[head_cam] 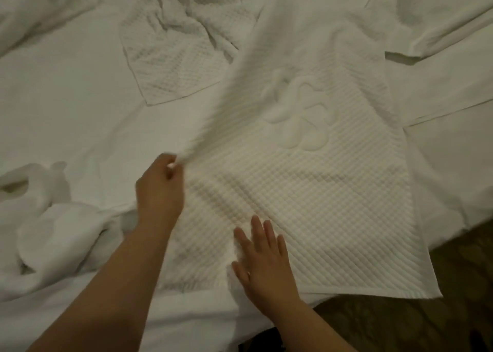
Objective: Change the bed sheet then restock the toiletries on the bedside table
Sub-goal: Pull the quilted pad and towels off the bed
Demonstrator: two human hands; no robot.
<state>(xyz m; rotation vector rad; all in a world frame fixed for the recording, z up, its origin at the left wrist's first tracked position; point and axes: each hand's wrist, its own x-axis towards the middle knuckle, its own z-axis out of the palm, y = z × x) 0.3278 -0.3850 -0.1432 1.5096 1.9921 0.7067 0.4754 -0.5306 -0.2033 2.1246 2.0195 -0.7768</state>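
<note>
A white waffle-textured towel (333, 191) with an embossed flower emblem lies spread on the white bed sheet (66, 106), its near corner hanging over the bed's edge. My left hand (160, 188) pinches the towel's left edge, which rises in a blurred fold. My right hand (264, 255) lies flat on the towel's near part with fingers straight and spread.
A second waffle towel (176, 50) lies crumpled at the back. A rolled white towel (53, 218) sits at the left. Folded white linen (440, 31) lies at the back right. Dark patterned carpet (426, 322) shows beyond the bed's edge at lower right.
</note>
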